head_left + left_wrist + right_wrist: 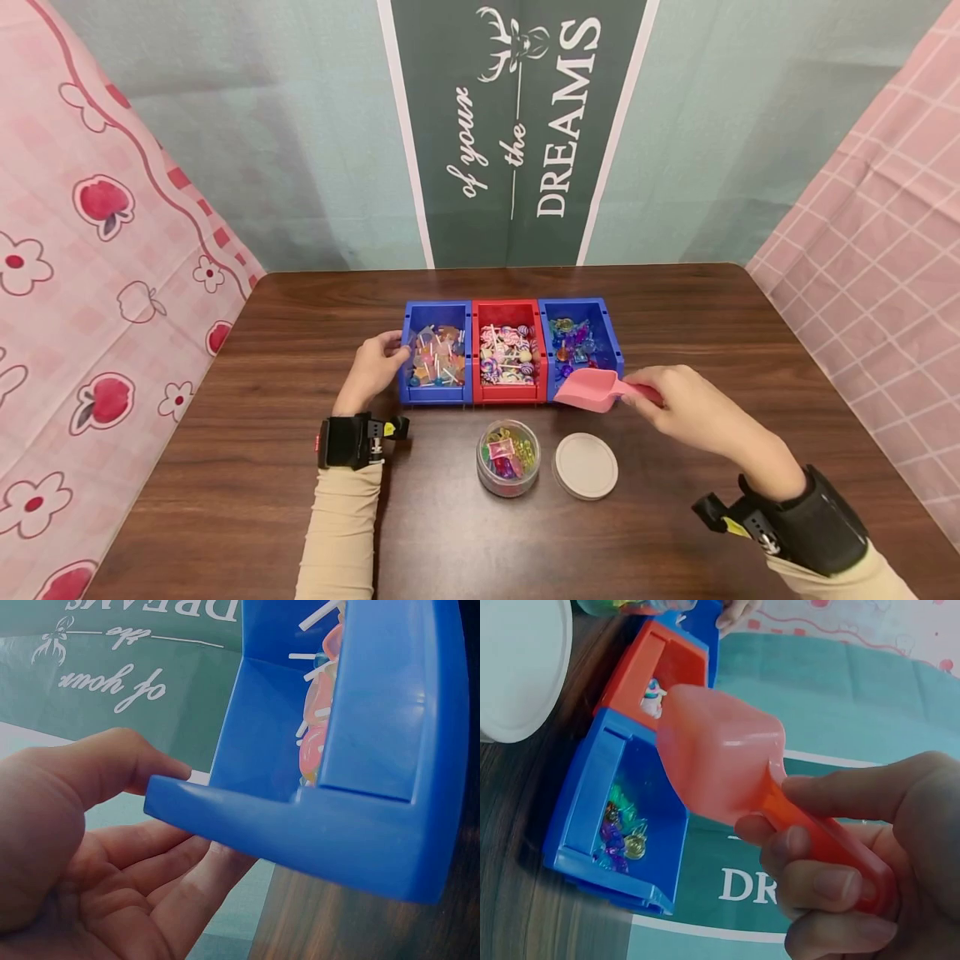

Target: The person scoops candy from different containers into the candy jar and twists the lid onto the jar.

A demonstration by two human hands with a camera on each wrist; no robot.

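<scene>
My right hand point(693, 408) grips the handle of a pink scoop point(588, 389), whose blade is over the front edge of the right-hand blue bin point(611, 342). Clear coloured gem-like trinkets point(615, 836) lie in that bin. With thumb and fingers on either side of its wall, my left hand point(375, 367) holds the left-hand blue bin point(300, 832), which contains small candy-like pieces on white sticks point(438, 354). Between the two stands a red bin point(510, 394) of tiny lollipops point(506, 350). In front, an uncovered clear jar point(507, 488) contains colourful trinkets point(502, 446).
A round white lid point(587, 465) lies flat on the dark wooden table point(435, 533), right of the jar. Behind the table hangs a green and teal cloth point(510, 242) with white lettering. Pink patterned cloths point(97, 317) line both sides.
</scene>
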